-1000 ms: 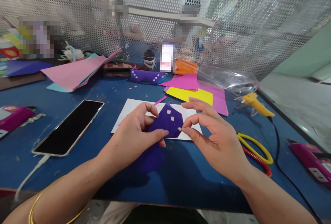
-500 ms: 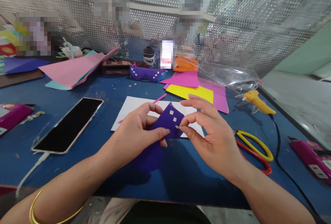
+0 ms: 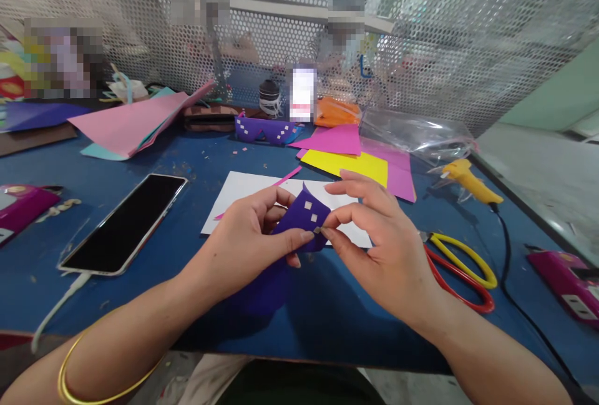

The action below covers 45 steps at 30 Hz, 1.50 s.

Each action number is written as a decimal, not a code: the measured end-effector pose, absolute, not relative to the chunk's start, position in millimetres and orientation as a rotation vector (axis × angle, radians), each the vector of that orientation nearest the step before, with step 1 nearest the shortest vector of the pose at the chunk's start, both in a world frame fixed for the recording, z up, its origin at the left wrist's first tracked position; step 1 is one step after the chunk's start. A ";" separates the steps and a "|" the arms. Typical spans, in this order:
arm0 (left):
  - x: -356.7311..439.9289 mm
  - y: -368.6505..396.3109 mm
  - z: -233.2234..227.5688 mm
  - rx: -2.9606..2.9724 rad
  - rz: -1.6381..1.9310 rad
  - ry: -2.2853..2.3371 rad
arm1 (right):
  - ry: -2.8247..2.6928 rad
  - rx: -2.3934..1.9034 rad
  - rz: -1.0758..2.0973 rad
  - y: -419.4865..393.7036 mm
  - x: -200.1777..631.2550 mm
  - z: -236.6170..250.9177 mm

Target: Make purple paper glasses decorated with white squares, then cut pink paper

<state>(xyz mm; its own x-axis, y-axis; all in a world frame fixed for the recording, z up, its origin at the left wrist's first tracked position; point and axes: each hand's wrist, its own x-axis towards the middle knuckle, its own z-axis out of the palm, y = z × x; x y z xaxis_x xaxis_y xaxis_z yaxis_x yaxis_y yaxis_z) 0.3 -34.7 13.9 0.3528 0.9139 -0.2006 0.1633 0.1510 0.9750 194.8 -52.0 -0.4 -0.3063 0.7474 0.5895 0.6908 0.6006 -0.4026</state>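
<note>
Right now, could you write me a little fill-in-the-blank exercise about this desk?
The left hand holds a purple sheet showing ____ pale squares besides the small piece pinched by the right hand.
The scissors' handles are yellow and ____.
The yellow glue gun has a ____ cord.
The dark-screened phone is joined to a ____ cable.
Missing words: two; red; black; white.

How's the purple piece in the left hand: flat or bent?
Bent: the purple piece, held in the left hand, has a curved upper edge. Creased: can't tell; that hand covers part of it.
</note>
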 end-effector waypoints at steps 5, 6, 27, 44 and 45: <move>1.4 -35.0 12.8 1.378 0.739 1.121 | -2.052 -1.133 0.093 -53.5 193.6 -2.1; 1.4 -35.0 12.4 1.386 0.740 1.123 | -2.051 -1.133 0.093 -53.7 193.5 -2.4; 6.8 -36.2 15.5 1.359 0.811 1.135 | -1.710 -1.258 0.404 -55.8 190.8 0.0; 9.1 -36.6 15.6 1.405 0.775 1.169 | -1.439 -1.331 1.081 -53.0 185.3 -3.7; 9.3 -36.6 15.8 1.398 0.772 1.166 | -1.437 -1.328 1.083 -53.1 185.3 -3.6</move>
<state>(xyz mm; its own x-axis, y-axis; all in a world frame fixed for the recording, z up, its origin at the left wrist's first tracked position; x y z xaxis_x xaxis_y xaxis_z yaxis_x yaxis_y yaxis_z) 9.3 -36.6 15.8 0.3015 0.9405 -0.1564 0.2232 0.0899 0.9706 185.3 -53.1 -3.6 -0.0466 0.9981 0.0404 0.2364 0.0503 -0.9704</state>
